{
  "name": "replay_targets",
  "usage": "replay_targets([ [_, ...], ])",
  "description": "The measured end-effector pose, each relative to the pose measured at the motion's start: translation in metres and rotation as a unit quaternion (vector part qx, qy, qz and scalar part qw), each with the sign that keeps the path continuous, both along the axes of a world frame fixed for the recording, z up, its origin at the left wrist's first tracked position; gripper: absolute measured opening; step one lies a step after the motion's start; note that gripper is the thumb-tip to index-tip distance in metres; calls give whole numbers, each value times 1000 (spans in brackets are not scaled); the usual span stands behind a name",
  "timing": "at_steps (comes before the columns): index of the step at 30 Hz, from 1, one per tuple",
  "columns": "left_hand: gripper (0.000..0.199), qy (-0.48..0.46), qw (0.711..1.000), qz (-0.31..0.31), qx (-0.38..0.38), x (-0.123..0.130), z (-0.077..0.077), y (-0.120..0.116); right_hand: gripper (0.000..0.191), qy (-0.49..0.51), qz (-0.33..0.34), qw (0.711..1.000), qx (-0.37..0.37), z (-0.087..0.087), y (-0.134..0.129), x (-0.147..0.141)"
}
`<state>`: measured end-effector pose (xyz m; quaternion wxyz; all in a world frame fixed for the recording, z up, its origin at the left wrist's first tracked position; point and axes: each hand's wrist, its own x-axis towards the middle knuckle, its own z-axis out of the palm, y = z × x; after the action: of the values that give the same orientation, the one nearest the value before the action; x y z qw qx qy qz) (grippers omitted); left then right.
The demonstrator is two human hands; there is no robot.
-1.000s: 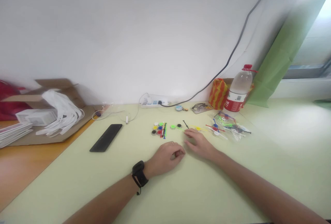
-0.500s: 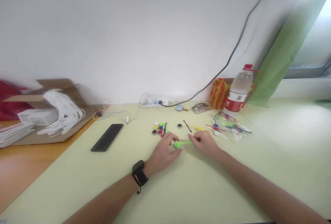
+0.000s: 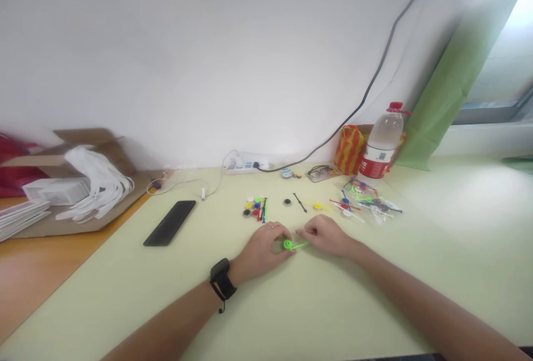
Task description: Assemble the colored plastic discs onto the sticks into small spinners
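Note:
My left hand [image 3: 263, 249], with a black watch on its wrist, grips a small bright green round disc [image 3: 287, 244] between thumb and fingertips. A thin green stick [image 3: 300, 246] runs from beside the disc towards my right hand [image 3: 327, 236], whose closed fingers pinch its far end. Whether stick and disc are joined, I cannot tell. Just beyond my left hand are several coloured discs [image 3: 247, 213] and a bundle of thin coloured sticks [image 3: 263, 210]. Farther off lie a lone black disc [image 3: 287, 202], a black stick [image 3: 299, 202] and a yellow disc [image 3: 317, 206].
Coloured disc-and-stick pieces [image 3: 345, 205] and plastic packets [image 3: 381, 208] lie to the right. Behind them stands a large water bottle [image 3: 377, 150]. A black phone-like slab [image 3: 170, 223] is at left, and a power strip [image 3: 247, 164] sits by the wall.
Both hands have come slightly nearer to me with the green pieces. The green disc now tilts its face more towards me, and the stick slants where it lay nearly level.

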<state>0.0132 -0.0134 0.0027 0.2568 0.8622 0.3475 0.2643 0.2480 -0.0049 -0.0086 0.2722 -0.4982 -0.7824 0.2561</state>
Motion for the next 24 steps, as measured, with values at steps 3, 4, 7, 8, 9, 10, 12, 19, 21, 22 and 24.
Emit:
replay_targets([
  [3,15,-7,1000,5,-27,0,-1,0,61,108,36,990,-81,4,2,0],
  [4,16,-13,999,5,-35,0,-2,1,61,141,40,983,-112,6,2,0],
  [7,15,-37,998,9,-50,0,-3,2,56,217,48,953,-204,12,0,0],
  [8,14,-44,997,12,-56,0,-3,3,51,238,59,942,-229,13,-2,-1],
  [9,14,-50,997,14,-62,0,-3,4,44,255,73,931,-249,14,-3,-1],
  [10,14,-56,996,16,-69,0,-3,4,35,270,85,923,-261,15,-4,-2],
  [12,15,-67,994,13,-82,0,-3,5,20,290,96,913,-270,15,-6,-3],
  [19,21,-95,990,5,-100,1,-1,4,27,304,89,912,-259,8,-2,-5],
  [21,23,-94,991,11,-91,1,-2,5,29,301,96,912,-260,8,-2,-5],
  [22,23,-92,992,12,-85,1,-2,5,31,301,97,912,-261,8,-2,-5],
  [24,23,-89,993,13,-70,1,-3,7,33,303,91,912,-260,9,-3,-6],
])
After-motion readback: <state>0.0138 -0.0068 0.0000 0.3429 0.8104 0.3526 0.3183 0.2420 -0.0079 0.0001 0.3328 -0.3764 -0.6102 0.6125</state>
